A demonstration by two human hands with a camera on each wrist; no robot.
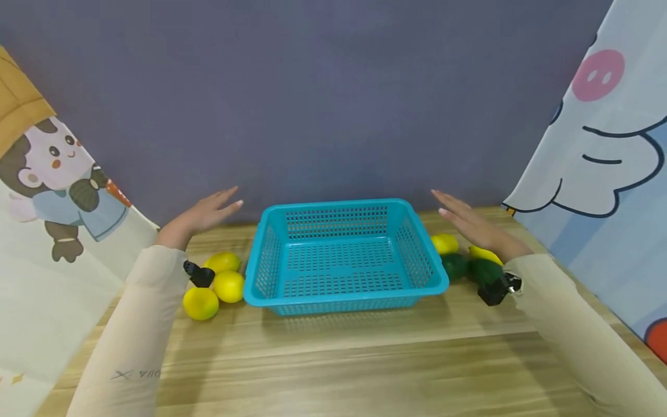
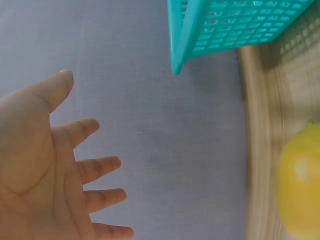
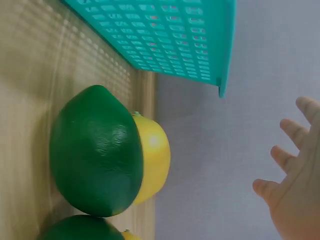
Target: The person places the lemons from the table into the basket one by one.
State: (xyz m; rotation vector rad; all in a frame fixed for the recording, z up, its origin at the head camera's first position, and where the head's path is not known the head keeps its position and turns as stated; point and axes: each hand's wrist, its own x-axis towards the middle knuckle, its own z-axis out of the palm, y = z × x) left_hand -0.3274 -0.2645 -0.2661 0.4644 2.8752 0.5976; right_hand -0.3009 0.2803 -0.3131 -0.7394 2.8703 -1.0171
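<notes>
A turquoise plastic basket point(image 1: 339, 302) with slotted walls stands on the wooden table, its inside bare. My left hand point(image 1: 205, 213) is held in the air beyond the basket's left side, fingers spread and holding nothing. Below its wrist lie several yellow fruits point(image 1: 228, 286), one of them greenish point(image 1: 200, 303). On the other side my right hand point(image 1: 469, 225) hovers with straight fingers, also holding nothing. Beneath it sit dark green fruits point(image 3: 97, 150) and yellow fruits point(image 3: 152, 157), close to the basket's right wall. Both palms face inward toward the basket.
A grey-blue cloth point(image 1: 333, 104) rises behind the table point(image 1: 344, 370). Cartoon-printed curtains flank it, with a child figure on the left curtain point(image 1: 62, 179) and a pig snout on the right curtain point(image 1: 599, 75). Small black devices point(image 1: 199, 274) are strapped at both wrists.
</notes>
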